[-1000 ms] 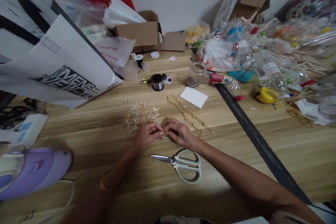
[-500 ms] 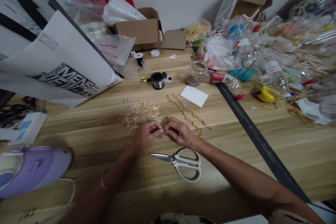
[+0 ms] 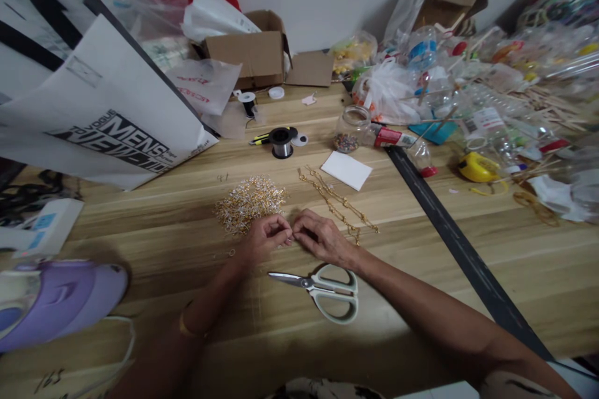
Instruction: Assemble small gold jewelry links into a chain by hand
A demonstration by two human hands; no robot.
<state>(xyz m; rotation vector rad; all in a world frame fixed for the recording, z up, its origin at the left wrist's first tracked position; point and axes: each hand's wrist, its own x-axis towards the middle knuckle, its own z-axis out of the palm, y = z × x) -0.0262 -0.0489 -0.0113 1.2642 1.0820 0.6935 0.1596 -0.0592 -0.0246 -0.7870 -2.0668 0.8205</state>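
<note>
My left hand (image 3: 267, 237) and my right hand (image 3: 322, 237) meet fingertip to fingertip over the wooden table (image 3: 224, 299). Both are closed in a pinch; whatever sits between the fingers is too small to name. Just beyond my left hand lies a heap of small gold and silver rings or clasps (image 3: 250, 199). Two lengths of gold chain (image 3: 334, 202) stretch out past my right hand. Closer to me, below the hands, rests a pair of scissors (image 3: 322, 290) with pale handles, its blades pointing left.
A spool of silver wire (image 3: 281, 143), a white card (image 3: 346, 170) and a jar of beads (image 3: 350, 131) stand behind. A white bag (image 3: 107, 112) and a purple appliance (image 3: 65, 302) occupy the left. Plastic bottles (image 3: 484, 121) crowd the right, beside a black strip (image 3: 458, 243).
</note>
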